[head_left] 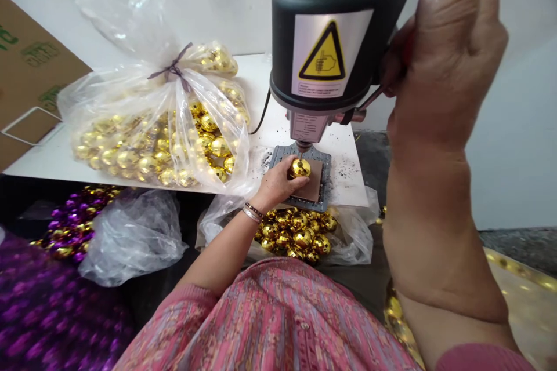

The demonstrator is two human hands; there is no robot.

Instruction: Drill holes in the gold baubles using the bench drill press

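Head | left hand [281, 181] gripping gold ball [300, 168] (round, faceted) | brown pad [312, 189]

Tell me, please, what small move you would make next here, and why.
I would probably ease the lever with the right hand to feed the drill bit down slightly: its tip is at the top of the gold ball, the left hand steadies that ball over the brown pad, and the right hand grips that lever. Whether the tip has entered is unclear.
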